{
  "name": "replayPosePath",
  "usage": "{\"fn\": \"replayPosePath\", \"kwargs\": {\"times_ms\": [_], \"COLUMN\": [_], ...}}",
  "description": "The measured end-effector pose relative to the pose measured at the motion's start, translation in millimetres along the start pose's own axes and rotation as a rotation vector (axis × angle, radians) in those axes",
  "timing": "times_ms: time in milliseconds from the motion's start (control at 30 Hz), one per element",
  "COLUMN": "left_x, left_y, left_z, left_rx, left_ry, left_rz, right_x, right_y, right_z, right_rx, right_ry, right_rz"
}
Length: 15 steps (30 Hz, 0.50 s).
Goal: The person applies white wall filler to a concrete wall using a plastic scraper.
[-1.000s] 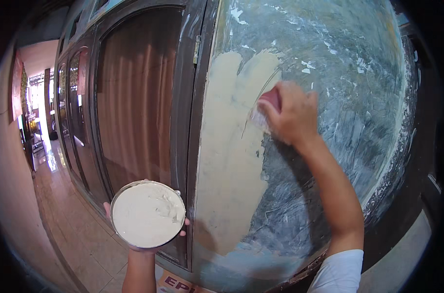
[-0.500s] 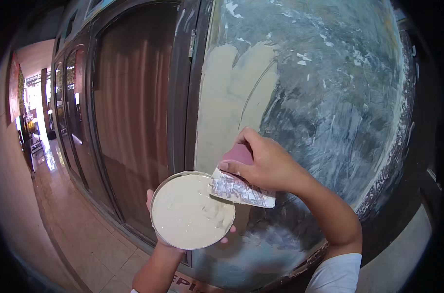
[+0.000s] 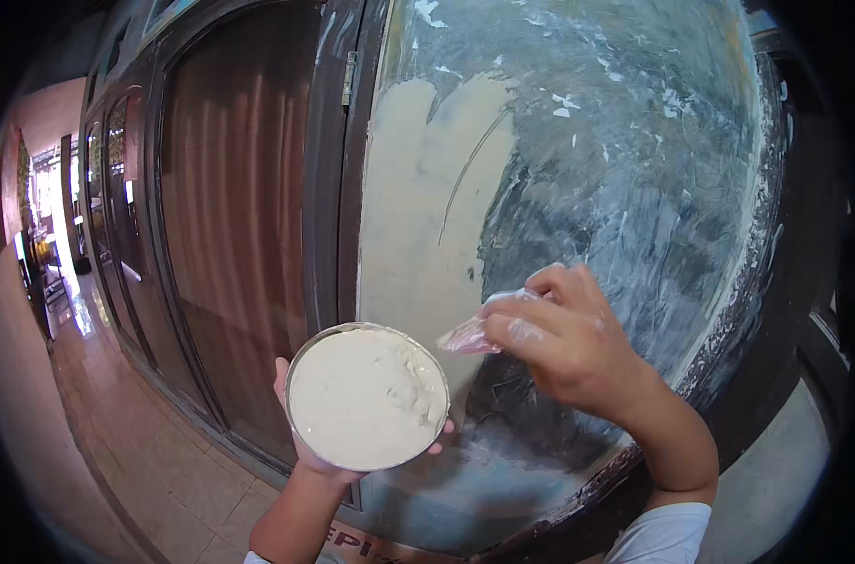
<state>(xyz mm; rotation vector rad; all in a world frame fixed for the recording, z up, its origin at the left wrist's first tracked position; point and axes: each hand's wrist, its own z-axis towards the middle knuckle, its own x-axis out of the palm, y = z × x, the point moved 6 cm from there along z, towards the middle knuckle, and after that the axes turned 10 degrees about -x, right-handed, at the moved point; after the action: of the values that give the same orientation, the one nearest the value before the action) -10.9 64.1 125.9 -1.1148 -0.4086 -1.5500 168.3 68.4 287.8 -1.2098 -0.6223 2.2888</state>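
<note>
My left hand (image 3: 317, 459) supports a round tin (image 3: 369, 468) from below, its fingers showing at both sides. Cream-coloured putty (image 3: 348, 395) fills it nearly to the rim, rough and scooped at the right. My right hand (image 3: 578, 343) grips a putty scraper (image 3: 469, 336) just right of the tin. The scraper is turned nearly edge-on, partly hidden by the fingers, and apart from the tin. Whitish smears mark the fingers. Behind them stands a grey-blue wall (image 3: 625, 207), with a smooth cream putty coat (image 3: 413, 207) down its left side and a thin curved line in the coat.
A dark-framed door (image 3: 324, 188) with a brown curtain (image 3: 235, 216) behind its pane borders the wall on the left. Tiled floor (image 3: 155, 470) runs along a passage at far left. Dark framing (image 3: 803, 235) stands beyond the wall's rough right edge.
The scraper has left the tin's rim and moved right, its blade turning from face-on to nearly edge-on. The view has shifted slightly; the left hand still holds the tin.
</note>
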Motion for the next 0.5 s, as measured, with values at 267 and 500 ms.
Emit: {"fn": "replayPosePath", "kwargs": {"times_ms": [267,500], "left_x": [1.3,2.7], "left_y": [0.4,2.8], "left_z": [5.6,11.8], "left_rx": [0.010,0.053], "left_ry": [-0.012,0.024], "left_rz": [0.171,0.104], "right_x": [2.1,3.3], "right_y": [32.6,44.6], "right_z": [1.8,0.6], "right_rx": [-0.218,-0.251], "right_ry": [-0.051,-0.039], "right_rz": [0.020,0.102]}}
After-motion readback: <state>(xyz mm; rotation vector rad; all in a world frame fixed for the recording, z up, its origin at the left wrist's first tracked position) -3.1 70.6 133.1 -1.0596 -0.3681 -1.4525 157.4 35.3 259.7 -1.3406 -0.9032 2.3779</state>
